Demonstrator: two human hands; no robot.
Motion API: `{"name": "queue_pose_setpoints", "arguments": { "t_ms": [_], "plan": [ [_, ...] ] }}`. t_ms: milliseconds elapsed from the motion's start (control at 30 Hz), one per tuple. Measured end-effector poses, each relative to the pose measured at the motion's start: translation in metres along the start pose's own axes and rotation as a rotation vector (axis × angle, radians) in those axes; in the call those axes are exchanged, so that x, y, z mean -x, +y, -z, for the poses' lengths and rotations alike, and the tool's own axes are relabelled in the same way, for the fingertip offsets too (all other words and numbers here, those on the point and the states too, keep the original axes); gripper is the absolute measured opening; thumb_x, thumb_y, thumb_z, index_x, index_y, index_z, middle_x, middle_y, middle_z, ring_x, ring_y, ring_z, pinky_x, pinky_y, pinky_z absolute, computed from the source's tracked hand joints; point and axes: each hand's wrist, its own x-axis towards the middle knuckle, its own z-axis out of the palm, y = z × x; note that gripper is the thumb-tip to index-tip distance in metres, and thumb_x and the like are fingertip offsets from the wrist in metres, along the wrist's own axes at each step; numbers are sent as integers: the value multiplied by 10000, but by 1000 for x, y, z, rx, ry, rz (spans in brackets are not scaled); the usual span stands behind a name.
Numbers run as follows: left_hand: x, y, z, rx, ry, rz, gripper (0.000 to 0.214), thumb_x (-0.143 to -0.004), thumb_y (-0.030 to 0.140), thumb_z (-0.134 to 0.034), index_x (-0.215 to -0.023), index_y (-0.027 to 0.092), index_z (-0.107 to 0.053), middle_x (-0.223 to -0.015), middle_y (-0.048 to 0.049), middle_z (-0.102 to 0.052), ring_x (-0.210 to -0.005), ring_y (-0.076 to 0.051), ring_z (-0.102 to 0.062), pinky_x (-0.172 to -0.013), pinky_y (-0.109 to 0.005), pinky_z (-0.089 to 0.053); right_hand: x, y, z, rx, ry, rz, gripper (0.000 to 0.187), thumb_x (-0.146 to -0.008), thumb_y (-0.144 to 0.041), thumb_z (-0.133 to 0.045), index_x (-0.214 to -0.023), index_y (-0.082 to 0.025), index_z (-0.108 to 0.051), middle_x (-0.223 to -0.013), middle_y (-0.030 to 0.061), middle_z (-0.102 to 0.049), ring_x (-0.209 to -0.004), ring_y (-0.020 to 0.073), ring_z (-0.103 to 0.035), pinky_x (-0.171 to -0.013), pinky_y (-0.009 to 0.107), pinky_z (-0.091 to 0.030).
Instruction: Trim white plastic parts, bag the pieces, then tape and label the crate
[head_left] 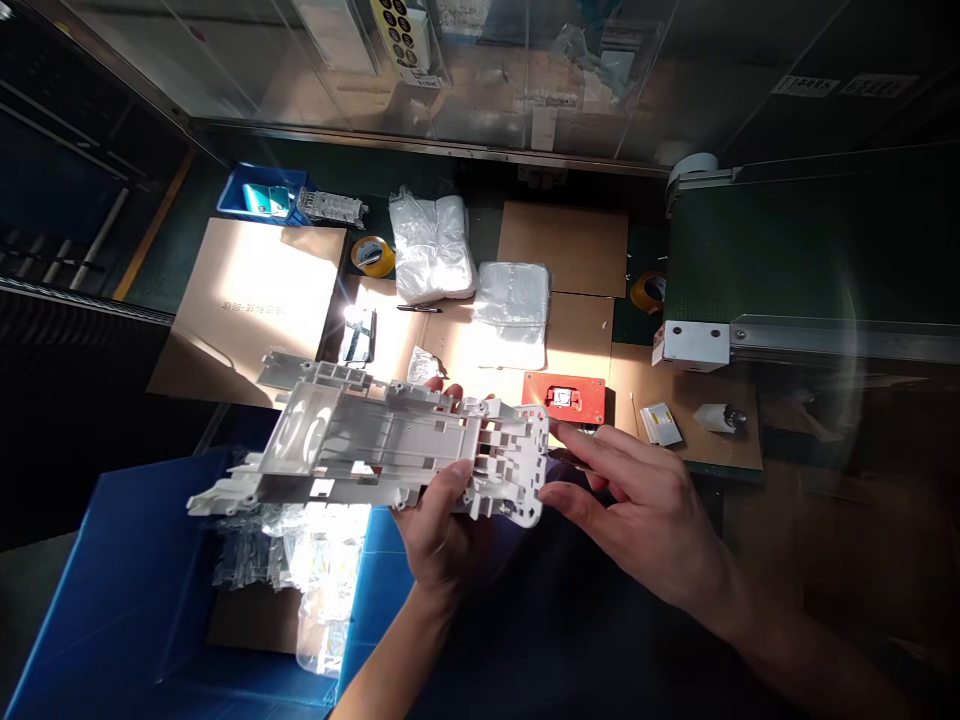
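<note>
The large blue plastic bin contains clear-wrapped pieces, which I judge finished. The long white perforated plastic frame, unwrapped and apparently unfinished, is held raised in the left hand. The right hand meets its end; I cannot tell whether it grips.

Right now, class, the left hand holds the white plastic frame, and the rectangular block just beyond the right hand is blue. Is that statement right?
Not quite: the rectangular block is red, not blue, as the head view shows. The left hand does hold the white plastic frame, and the block does lie just beyond the right hand.
</note>
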Motion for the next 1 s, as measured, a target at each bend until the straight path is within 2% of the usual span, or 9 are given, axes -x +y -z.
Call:
{"name": "queue_pose_setpoints", "arguments": {
  "t_ms": [133,333,567,667,733,800,867,1000],
  "plan": [
    [0,0,0,1,36,-1,566,-649,63,-671,-1184,248,-652,-1119,-41,-725,-1117,-286,-672,-1012,-453,-528,2,-1,-1,7,-11,18,724,-799,-580,-725,-1302,-63,-655,-700,-8,-523,-603,101,-541,-550,254,-451],
    [0,3,0,-16,64,2,569,-627,49,-680,-1158,251,-655,-1103,-25,-730,-1139,-288,-659,-1042,-455,-498,4,-3,-3,25,22,43,636,-820,-565,-703,-1213,-65,-710,-660,-6,-534,-587,98,-525,-536,256,-425],
    [-2,0,-1,-34,36,-19,563,-660,57,-690,-1177,274,-647,-1159,-23,-717,-1189,-295,-635,-1049,-470,-501,5,-4,-6,24,30,61,522,-865,-488,-685,-1180,-74,-728,-665,18,-582,-587,107,-546,-549,257,-436],
    [-4,-1,-1,-50,40,-29,568,-682,86,-708,-1210,282,-635,-1203,-27,-705,-1214,-297,-621,-1056,-467,-501,8,2,-6,-17,-79,121,445,-870,-493,-680,-1107,-125,-762,-634,0,-560,-557,103,-509,-521,268,-391],
    [-7,-2,-1,-56,29,-29,573,-701,109,-719,-1237,285,-622,-1234,-35,-694,-1215,-298,-622,-1056,-464,-501,10,11,-5,-144,-233,184,385,-880,-484,-677,-1093,-176,-768,-625,-17,-564,-539,90,-497,-501,259,-365],
    [-10,-2,0,-55,11,-23,579,-712,125,-729,-1255,288,-612,-1249,-46,-688,-1208,-299,-626,-1036,-462,-515,12,22,-4,-277,-320,204,335,-907,-435,-665,-1129,-201,-755,-647,-18,-613,-554,84,-530,-509,243,-385],
    [-12,-3,3,-49,2,-14,574,-718,136,-740,-1256,289,-613,-1240,-58,-692,-1202,-302,-627,-994,-456,-541,12,34,-1,-340,-304,129,282,-928,-367,-651,-1139,-206,-749,-709,-3,-691,-600,88,-591,-554,232,-448],
    [-15,-3,10,-23,-40,44,545,-703,183,-762,-1227,281,-644,-1183,-69,-717,-1192,-315,-631,-982,-462,-550,3,51,9,-302,-218,-98,201,-926,-347,-647,-1027,-234,-779,-924,26,-788,-810,146,-720,-719,261,-568]
  ]
}}
